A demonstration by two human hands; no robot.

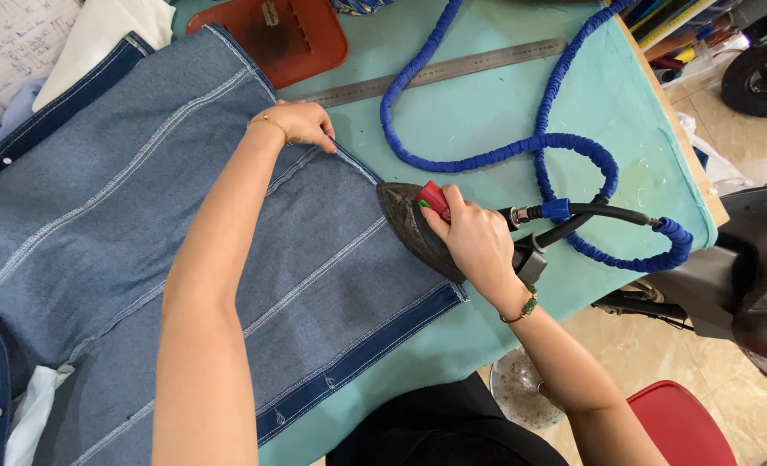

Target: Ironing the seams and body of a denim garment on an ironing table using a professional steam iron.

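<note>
— Closest to the camera, what do you see?

— Two bare forearms reaching out over a teal cloth-covered tabletop (504, 112). Between them lies a blue denim garment with pale stitched seams and a darker hem band (185, 259), spread flat across the left and middle of the tabletop.

— And the right hand?

— Right hand (478, 242), with a green bead bracelet at the wrist, has its fingers wrapped tight around the handle of a dark, pointed steam iron with a red button (413, 226). The iron's sole rests on the garment's right edge, tip pointing far-left.

— The left hand?

— Left hand (301, 122), wearing a thin gold bracelet, lies farther off on the garment's far edge, fingers pressed together and curled down on the cloth, holding it flat.

— What trails from the iron?

— A blue fabric-wrapped hose (521, 147) loops over the tabletop to the right. Beyond it lies a long steel ruler (435, 73), and at the far edge a scorched red-brown iron rest pad (284, 34).
</note>
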